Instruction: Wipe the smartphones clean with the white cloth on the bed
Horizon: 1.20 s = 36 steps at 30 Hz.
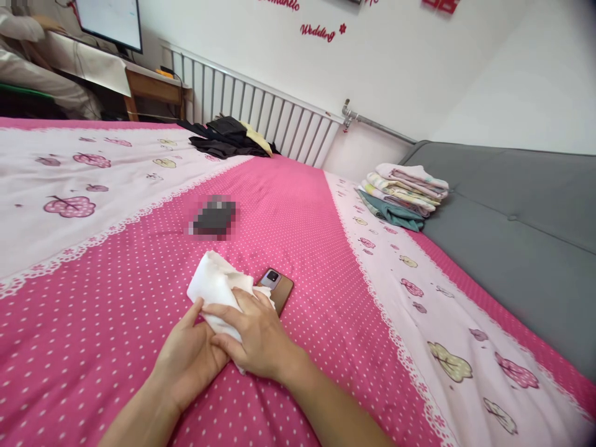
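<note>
Filling most of the view: the bed (344, 323), pink dotted bands running between pale patterned ones. Grey headboard (512, 211) is standing along the right. Radiator (261, 93) is running along the wall behind. Far left, a surface (156, 87) is carrying a monitor (109, 22); a person (41, 77) is sitting by it, one hand resting on top. Dark clothes (228, 136) are lying heaped near the radiator; a folded stack (400, 189) is sitting against the headboard.

Hands, front centre: right hand (256, 332) is holding the white cloth (212, 282), fingers curling over it, thumb touching the left palm. Left hand (193, 357) is turning its palm up under the right, thumb at the cloth's edge; its fingers are hiding, can't tell how narrow. Cloth is bunching just above the bed; can't tell what it's covering.

Dark item (214, 217), pixelated, is lying beyond the cloth. Phone (282, 288) is lying camera up, just beside the right fingers, partly hiding behind them.
</note>
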Tool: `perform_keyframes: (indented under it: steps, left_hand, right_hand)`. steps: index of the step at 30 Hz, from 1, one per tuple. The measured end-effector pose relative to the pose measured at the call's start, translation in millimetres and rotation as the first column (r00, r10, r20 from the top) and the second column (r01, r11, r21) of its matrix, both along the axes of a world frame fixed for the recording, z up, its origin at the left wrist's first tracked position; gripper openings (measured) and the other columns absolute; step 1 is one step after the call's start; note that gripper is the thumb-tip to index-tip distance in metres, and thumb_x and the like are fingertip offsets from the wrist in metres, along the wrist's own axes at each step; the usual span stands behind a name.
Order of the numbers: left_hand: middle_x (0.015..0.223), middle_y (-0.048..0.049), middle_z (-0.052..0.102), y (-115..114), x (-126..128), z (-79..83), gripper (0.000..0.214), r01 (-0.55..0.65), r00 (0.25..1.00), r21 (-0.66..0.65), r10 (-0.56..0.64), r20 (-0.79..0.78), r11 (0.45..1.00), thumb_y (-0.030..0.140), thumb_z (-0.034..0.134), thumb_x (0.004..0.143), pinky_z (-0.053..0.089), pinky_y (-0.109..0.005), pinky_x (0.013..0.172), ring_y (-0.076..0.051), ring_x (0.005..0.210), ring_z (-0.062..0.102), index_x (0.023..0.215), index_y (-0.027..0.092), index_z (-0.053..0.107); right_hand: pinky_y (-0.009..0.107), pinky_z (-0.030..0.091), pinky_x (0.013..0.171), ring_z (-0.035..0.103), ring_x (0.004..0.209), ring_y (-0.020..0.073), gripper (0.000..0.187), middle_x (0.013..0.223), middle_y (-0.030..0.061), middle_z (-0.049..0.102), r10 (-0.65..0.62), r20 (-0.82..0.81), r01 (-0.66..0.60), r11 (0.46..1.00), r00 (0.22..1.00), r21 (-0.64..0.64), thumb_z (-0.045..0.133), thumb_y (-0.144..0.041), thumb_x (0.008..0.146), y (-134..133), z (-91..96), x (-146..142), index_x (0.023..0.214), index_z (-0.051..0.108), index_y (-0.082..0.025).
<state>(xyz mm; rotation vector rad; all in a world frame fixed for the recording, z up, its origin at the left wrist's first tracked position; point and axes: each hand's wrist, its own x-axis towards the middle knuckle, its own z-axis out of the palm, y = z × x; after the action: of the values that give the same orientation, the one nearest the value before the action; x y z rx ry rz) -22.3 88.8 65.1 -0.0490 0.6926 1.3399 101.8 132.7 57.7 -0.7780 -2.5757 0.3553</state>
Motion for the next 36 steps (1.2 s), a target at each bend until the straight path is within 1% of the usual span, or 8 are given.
perform_keyframes:
  steps: [9,11,15,19,23,29,32,36]
  left_hand:
    - [0.089,-0.0182,0.071,1,1,-1.4,0.05,0.021,1.0,0.019,-0.021,-0.022,1.0,0.031,0.027,0.097,0.057,-0.025,0.055,-0.017,0.061,0.068,0.134,-0.001,0.04]
    - [0.091,-0.0202,0.07,0,1,-3.0,0.052,0.037,0.999,0.034,-0.036,-0.038,0.999,0.032,0.027,0.097,0.058,-0.028,0.056,-0.019,0.061,0.068,0.134,-0.002,0.039]
    - [0.096,-0.0225,0.07,0,0,-7.6,0.056,0.081,0.991,0.036,-0.077,-0.11,0.996,0.036,0.028,0.097,0.059,-0.036,0.063,-0.025,0.071,0.071,0.136,-0.003,0.037]
    - [0.098,-0.0269,0.068,0,-3,-13.0,0.062,0.124,0.983,0.024,-0.12,-0.137,0.992,0.041,0.026,0.096,0.059,-0.039,0.072,-0.029,0.082,0.071,0.135,-0.007,0.036]
    - [0.104,-0.0308,0.065,1,-3,-14.1,0.065,0.161,0.973,0.041,-0.151,-0.174,0.986,0.043,0.028,0.096,0.055,-0.04,0.084,-0.03,0.095,0.068,0.132,-0.009,0.039]
    - [0.115,-0.0341,0.06,3,-3,-12.0,0.071,0.173,0.962,0.007,-0.168,-0.215,0.985,0.049,0.022,0.095,0.05,-0.043,0.093,-0.034,0.111,0.06,0.129,-0.01,0.042]
    - [0.119,-0.0341,0.058,2,-2,-12.9,0.071,0.187,0.958,0.02,-0.178,-0.223,0.982,0.05,0.022,0.095,0.048,-0.044,0.097,-0.035,0.116,0.057,0.129,-0.009,0.043]
    - [0.12,-0.0346,0.057,2,-2,-13.4,0.072,0.188,0.956,0.014,-0.179,-0.233,0.982,0.05,0.02,0.095,0.046,-0.045,0.098,-0.036,0.116,0.056,0.128,-0.009,0.044]
  right_hand:
    - [0.039,0.036,0.1,0.049,0.109,0.02,0.041,0.113,0.0039,0.055,-0.001,-0.019,0.001,0.999,1.0,-0.032,0.06,-0.037,0.089,3,-0.6,0,0.129,0.053,-0.033]
    - [0.039,0.037,0.1,0.05,0.111,0.0197,0.041,0.113,0.0036,0.055,-0.002,-0.025,0.0,0.998,1.0,-0.062,0.059,-0.036,0.089,5,-0.2,1,0.129,0.052,-0.033]
    - [0.038,0.036,0.102,0.049,0.114,0.0186,0.038,0.115,0.0035,0.056,-0.033,-0.054,0.027,0.994,0.998,-0.105,0.056,-0.034,0.091,7,0.1,2,0.129,0.053,-0.032]
    - [0.039,0.032,0.106,0.046,0.121,0.0188,0.036,0.123,0.004,0.056,-0.118,-0.078,0.109,0.987,0.99,-0.121,0.055,-0.032,0.092,13,-3.5,4,0.128,0.054,-0.032]
    - [0.04,0.032,0.107,0.045,0.124,0.0207,0.036,0.127,0.0052,0.055,-0.249,-0.082,0.237,0.962,0.965,-0.132,0.054,-0.031,0.092,29,-10.6,12,0.129,0.054,-0.033]
    - [0.038,0.038,0.1,0.05,0.116,0.0239,0.038,0.122,0.0068,0.057,-0.472,-0.042,0.466,0.878,0.881,-0.111,0.049,-0.027,0.094,54,-20.3,27,0.131,0.053,-0.032]
    - [0.038,0.039,0.098,0.051,0.114,0.0242,0.038,0.12,0.0066,0.058,-0.5,-0.037,0.495,0.863,0.865,-0.095,0.049,-0.026,0.093,56,-21.7,28,0.13,0.054,-0.032]
    - [0.038,0.039,0.098,0.051,0.114,0.0243,0.038,0.121,0.0066,0.058,-0.499,-0.039,0.494,0.864,0.866,-0.099,0.05,-0.025,0.093,55,-21.5,27,0.13,0.055,-0.032]
